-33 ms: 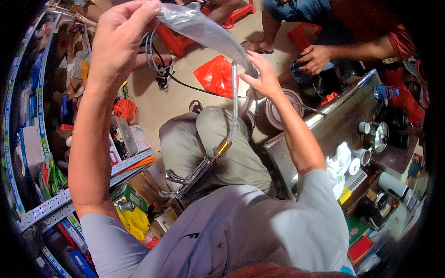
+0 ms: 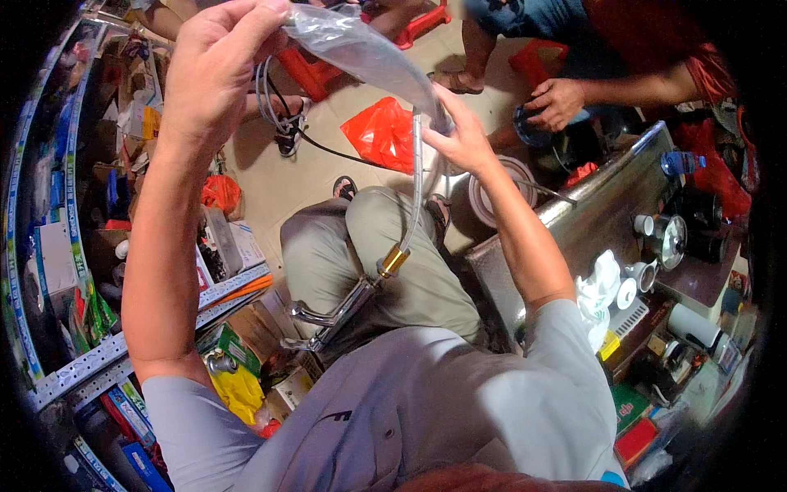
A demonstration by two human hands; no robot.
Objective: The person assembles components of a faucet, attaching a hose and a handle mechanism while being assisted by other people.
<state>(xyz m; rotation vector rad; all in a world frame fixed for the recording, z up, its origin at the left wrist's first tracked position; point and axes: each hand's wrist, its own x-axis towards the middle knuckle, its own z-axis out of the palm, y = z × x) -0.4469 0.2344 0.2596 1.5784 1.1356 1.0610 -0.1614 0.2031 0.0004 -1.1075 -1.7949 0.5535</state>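
A long clear plastic bag stretches between my two raised hands. My left hand is closed, pinching its upper end between thumb and fingers. At the lower end, my right hand is closed around the bag's gathered part. A braided flexible hose hangs from beside my right thumb; whether the fingers hold it too is hidden. Down at my lap, the hose meets a brass-coloured fitting on a chrome tap, which lies tilted across my thighs.
A red plastic bag lies on the tiled floor. Another person's hand is at the far right, near red stools. To my right runs a metal-edged bench with cups and a glass lid. Crowded shelving stands at my left.
My left hand and the upper end of the clear bag have shifted very slightly to the right. The tap stays in place on my lap.
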